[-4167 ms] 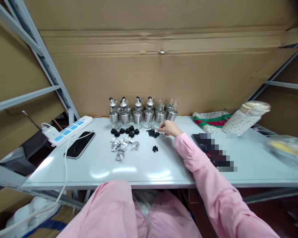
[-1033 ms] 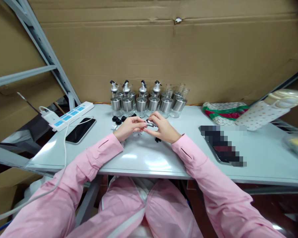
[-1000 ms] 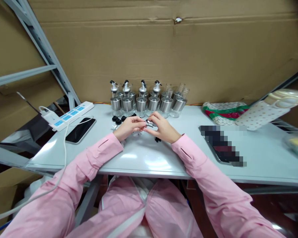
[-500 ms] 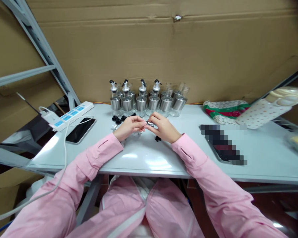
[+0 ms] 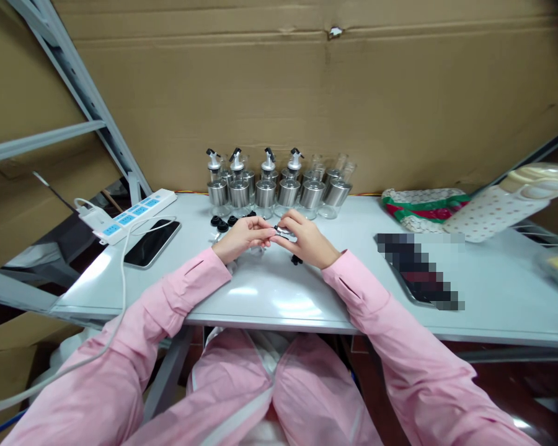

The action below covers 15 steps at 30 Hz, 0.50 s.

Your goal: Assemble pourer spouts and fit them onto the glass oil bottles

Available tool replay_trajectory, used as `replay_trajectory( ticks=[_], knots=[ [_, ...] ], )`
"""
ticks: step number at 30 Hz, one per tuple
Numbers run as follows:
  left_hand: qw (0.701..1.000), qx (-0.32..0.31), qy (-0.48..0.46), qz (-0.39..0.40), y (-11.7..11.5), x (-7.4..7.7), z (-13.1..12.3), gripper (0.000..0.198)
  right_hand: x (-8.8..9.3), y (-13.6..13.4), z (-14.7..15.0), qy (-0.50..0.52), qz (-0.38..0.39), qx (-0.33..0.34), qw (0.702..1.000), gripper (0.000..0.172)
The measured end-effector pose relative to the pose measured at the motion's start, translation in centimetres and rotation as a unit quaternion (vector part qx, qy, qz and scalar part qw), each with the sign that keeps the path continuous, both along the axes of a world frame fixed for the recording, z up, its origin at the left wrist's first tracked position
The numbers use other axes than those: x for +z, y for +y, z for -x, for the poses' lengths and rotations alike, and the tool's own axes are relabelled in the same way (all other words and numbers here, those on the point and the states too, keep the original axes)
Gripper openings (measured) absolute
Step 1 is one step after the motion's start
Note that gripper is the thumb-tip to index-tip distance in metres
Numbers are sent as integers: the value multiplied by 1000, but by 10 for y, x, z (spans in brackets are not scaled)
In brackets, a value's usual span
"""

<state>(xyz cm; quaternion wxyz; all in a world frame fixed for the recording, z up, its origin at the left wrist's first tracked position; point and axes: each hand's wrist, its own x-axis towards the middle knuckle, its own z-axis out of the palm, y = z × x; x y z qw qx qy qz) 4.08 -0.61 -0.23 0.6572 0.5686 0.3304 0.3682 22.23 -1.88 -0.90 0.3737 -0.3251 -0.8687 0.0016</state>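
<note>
Over the middle of the table, my left hand (image 5: 244, 238) and my right hand (image 5: 309, 240) meet fingertip to fingertip. Both are pinched on a small black-and-silver pourer part (image 5: 284, 232), mostly covered by the fingers. Black stoppers (image 5: 222, 227) lie beside my left hand, and pale, shiny pieces (image 5: 258, 251) show partly beneath it. Small black pieces (image 5: 296, 260) rest below my right hand. Behind the hands stand rows of glass oil bottles (image 5: 265, 192) with steel sleeves. Several in front carry silver pourer spouts (image 5: 268, 162) with black levers; others have bare necks.
To the left are a phone (image 5: 153, 243) and a white power strip (image 5: 139, 215), whose cable runs across my left arm. On the right lie a dark pixelated object (image 5: 413, 272), a colourful cloth bag (image 5: 418, 207) and a dotted white container (image 5: 488, 214). Cardboard (image 5: 279, 93) walls the back.
The hands stay at the same place, pinched on the small part, with only very slight finger movement. The whole view has shifted a touch.
</note>
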Motion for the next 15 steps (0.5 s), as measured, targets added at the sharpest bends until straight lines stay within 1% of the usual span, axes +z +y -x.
replay_trajectory(
  ticks=[5, 11, 15],
  knots=[
    [1000, 10, -2, 6, -1, -1, -2, 34, -2, 1, 0, -21, 5, -13, 1000, 26],
    [1000, 20, -1, -10, -2, 1, -2, 33, -3, 1, 0, -32, 7, -16, 999, 30],
    [999, 22, 19, -44, -1, 0, 0, 31, -3, 0, 2, -37, -10, -16, 999, 27]
  ],
)
